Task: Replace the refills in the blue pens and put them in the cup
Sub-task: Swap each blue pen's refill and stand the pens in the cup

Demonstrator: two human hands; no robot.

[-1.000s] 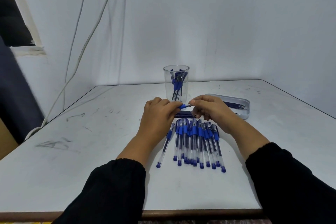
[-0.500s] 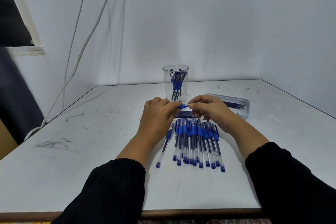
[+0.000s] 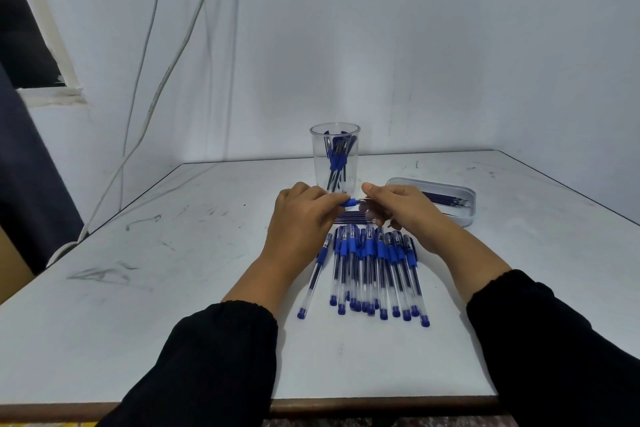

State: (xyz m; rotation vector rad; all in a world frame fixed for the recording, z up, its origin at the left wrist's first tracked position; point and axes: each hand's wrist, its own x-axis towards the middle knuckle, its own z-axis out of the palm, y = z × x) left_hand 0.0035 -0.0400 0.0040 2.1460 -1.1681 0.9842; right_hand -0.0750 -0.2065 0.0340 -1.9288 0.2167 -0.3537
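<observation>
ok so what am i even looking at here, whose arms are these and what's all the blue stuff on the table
This is no machine: a person wears a camera on the head, so you look forward and down along their own arms in black sleeves. There is just this one view. The left hand and the right hand meet above the white table and together pinch one blue pen, apparently working on its tip. Nearer the person lies a row of blue pens, side by side. Behind the hands stands a clear cup with several pens already in it. To the right sits a shallow clear tray holding thin refills, and a few loose refills lie under the hands.
</observation>
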